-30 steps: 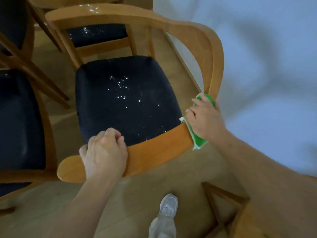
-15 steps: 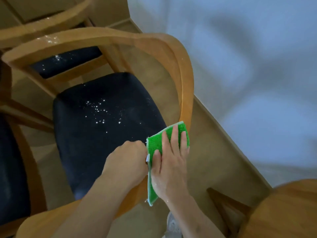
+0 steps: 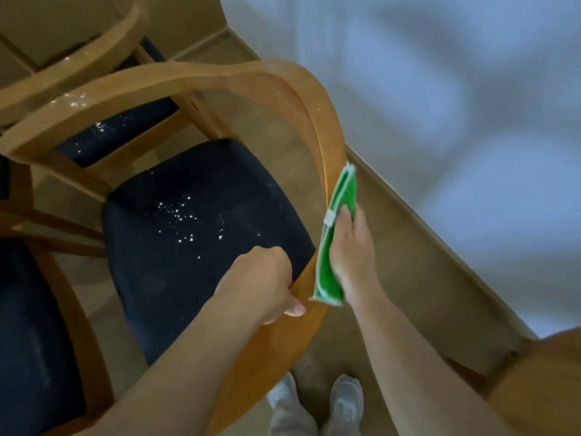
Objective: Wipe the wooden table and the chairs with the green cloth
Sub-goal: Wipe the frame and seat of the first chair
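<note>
A wooden chair (image 3: 317,121) with a curved back rail and a dark seat (image 3: 195,234) speckled with white crumbs fills the middle. My left hand (image 3: 264,281) grips the chair's curved rail at its near side, fingers curled over the inner edge and thumb on top. My right hand (image 3: 352,247) holds the green cloth (image 3: 333,243) flat against the outer face of the rail, fingers stretched along the cloth.
A second chair (image 3: 94,61) stands behind the first, and another dark seat (image 3: 31,341) lies at the left. A pale wall (image 3: 456,121) with a skirting board runs on the right. A wooden edge (image 3: 547,388) shows at the bottom right. My feet (image 3: 314,401) stand below the rail.
My right hand with the cloth has slid from the top of the rail to its outer side and further along it. My left hand keeps its grip on the rail.
</note>
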Available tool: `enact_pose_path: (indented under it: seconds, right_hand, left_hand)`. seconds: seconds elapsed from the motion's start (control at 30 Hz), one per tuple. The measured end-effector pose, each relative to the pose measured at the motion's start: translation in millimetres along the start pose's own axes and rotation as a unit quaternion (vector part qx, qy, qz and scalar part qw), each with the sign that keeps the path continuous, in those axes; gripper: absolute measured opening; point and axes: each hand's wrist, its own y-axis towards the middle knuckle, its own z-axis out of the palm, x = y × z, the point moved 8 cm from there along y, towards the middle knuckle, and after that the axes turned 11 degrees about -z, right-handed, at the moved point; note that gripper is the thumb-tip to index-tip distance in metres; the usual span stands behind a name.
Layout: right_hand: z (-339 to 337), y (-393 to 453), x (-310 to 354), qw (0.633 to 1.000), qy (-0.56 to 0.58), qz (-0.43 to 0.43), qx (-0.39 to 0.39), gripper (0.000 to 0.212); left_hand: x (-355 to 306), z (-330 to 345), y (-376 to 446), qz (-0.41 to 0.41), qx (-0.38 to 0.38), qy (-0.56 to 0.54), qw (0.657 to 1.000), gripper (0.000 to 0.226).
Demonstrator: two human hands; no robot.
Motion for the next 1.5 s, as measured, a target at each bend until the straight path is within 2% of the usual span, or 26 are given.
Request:
enact_pose_path:
  seconds: [0.1,0.2,0.33,0.4,0.5,0.57,0.67,0.77,0.83,0.9,0.97,1.03,1.1,1.17,1.27,1.37,1.5]
  right_hand:
    - [4.6,-48.4,-18.0,0.999,0.026,0.033,-0.015,0.030]
    - [6.7,-63.9,-13.9,0.999,-0.034,0.018,-0.038,0.029]
    - [3.6,-11.2,14.8,0.986,-0.150,-0.055,-0.035,0.030]
    - [2.4,26.0,31.2,0.981,-0.167,-0.092,-0.023,0.041]
    - [4.0,72.9,74.5,0.951,-0.232,-0.201,-0.032,0.050]
    - [8.4,101.2,104.6,0.932,-0.267,-0.244,-0.031,0.051]
    - [18.3,144.9,131.8,0.928,-0.289,-0.237,0.005,0.040]
    - [15.7,152.6,133.4,0.936,-0.288,-0.202,0.014,0.034]
    - [4.6,129.0,123.1,0.938,-0.286,-0.196,0.004,0.038]
    - [-6.3,104.7,101.4,0.946,-0.280,-0.164,0.025,0.044]
    - [-13.5,91.8,82.7,0.955,-0.270,-0.116,0.040,0.052]
    - [-15.3,95.1,78.8,0.949,-0.293,-0.106,0.039,0.058]
    - [-9.3,109.3,91.7,0.943,-0.304,-0.128,0.040,0.050]
    - [0.6,131.5,109.5,0.943,-0.293,-0.154,0.047,0.042]
    - [24.7,177.7,141.0,0.920,-0.335,-0.185,0.088,0.039]
    - [61.1,219.8,159.2,0.878,-0.406,-0.193,0.161,0.049]
    - [90.1,246.1,169.2,0.859,-0.421,-0.195,0.215,0.049]
  left_hand:
    - [-10.6,-1.3,3.5,0.000,0.014,0.065,0.998,0.043]
    - [-14.6,-3.6,5.0,0.013,0.022,0.095,0.995,0.048]
    - [-16.0,-4.3,7.1,0.038,0.044,0.102,0.993,0.046]
    - [-17.7,-1.3,6.7,0.038,0.063,0.115,0.991,0.046]
    - [-18.6,3.0,9.2,0.035,0.104,0.141,0.984,0.041]
    - [-16.1,2.7,12.1,0.053,0.125,0.137,0.981,0.038]
    - [-11.5,-12.2,24.7,0.087,0.141,-0.004,0.986,0.042]
    - [-14.9,-53.3,47.3,0.106,0.019,-0.204,0.973,0.035]
    - [-29.9,-61.3,47.2,0.130,-0.014,-0.290,0.948,0.021]
    - [-51.3,-52.0,41.9,0.149,-0.012,-0.309,0.939,0.024]
    - [-57.5,-46.0,48.7,0.133,-0.016,-0.318,0.939,0.028]
    - [-52.3,-50.4,62.9,0.127,-0.004,-0.341,0.931,0.035]
    - [-46.6,-60.5,76.4,0.143,0.009,-0.364,0.920,0.043]
    - [-42.8,-79.8,86.5,0.152,-0.008,-0.392,0.907,0.041]
    - [-42.2,-112.1,101.8,0.142,-0.048,-0.441,0.885,0.025]
    - [-33.7,-140.4,112.5,0.102,-0.096,-0.485,0.863,0.025]
    - [-25.3,-158.0,116.9,0.066,-0.138,-0.520,0.840,0.029]
